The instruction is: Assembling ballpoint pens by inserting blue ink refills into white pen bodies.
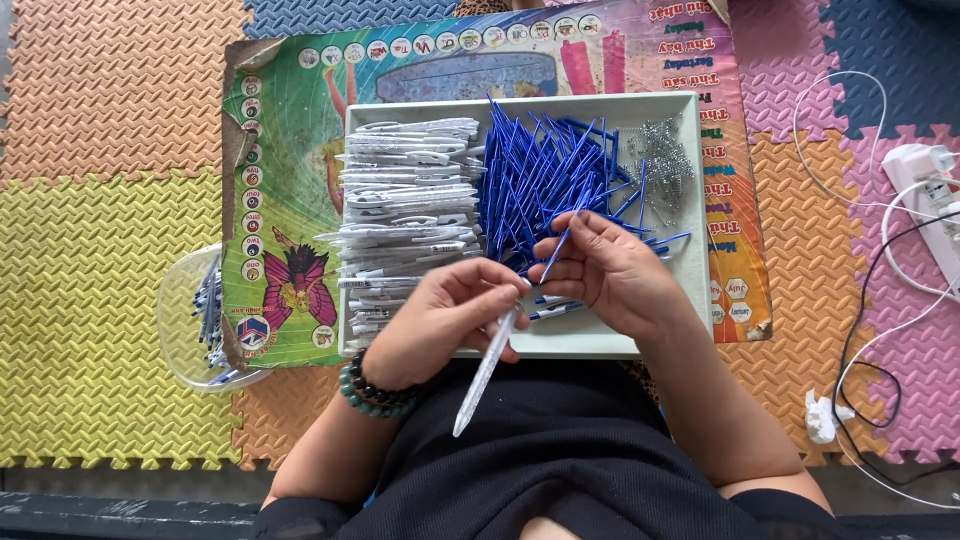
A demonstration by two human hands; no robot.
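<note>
Seemingly translucent white pen barrel (487,370) | left hand (440,320) | thin blue refill (556,252) | right hand (610,270)

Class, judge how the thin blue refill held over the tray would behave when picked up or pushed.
The blue refill looks thin and long, so probably light and slightly bendy. Its round shaft would likely roll if pushed on the tray. The right hand pinches it with fingertips only, suggesting little weight.

Home floor where I sit doing piecework, coloured foam puzzle mats (110,260) under me, tray (690,110) of pen parts, power strip (925,200) nearby
</note>
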